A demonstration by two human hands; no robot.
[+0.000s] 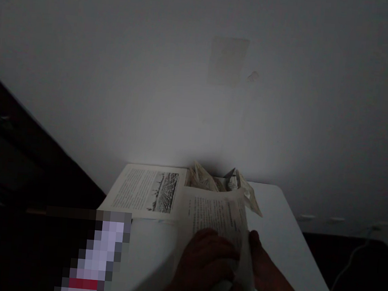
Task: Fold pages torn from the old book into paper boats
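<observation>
The scene is very dark. A loose printed page (218,218) stands up from a white table (285,226) near its front edge. My left hand (204,262) is curled on the near side of the page, fingers closed against it. My right hand (264,269) pinches the page's right edge, thumb up along the paper. Behind the page lies an open book (145,191) with text and a dark picture.
Several folded paper shapes (225,181) sit at the back of the table against a pale wall. A dark piece of furniture (16,157) stands at the left. A blurred-out patch (96,254) covers the lower left. A white cable (350,259) hangs at the right.
</observation>
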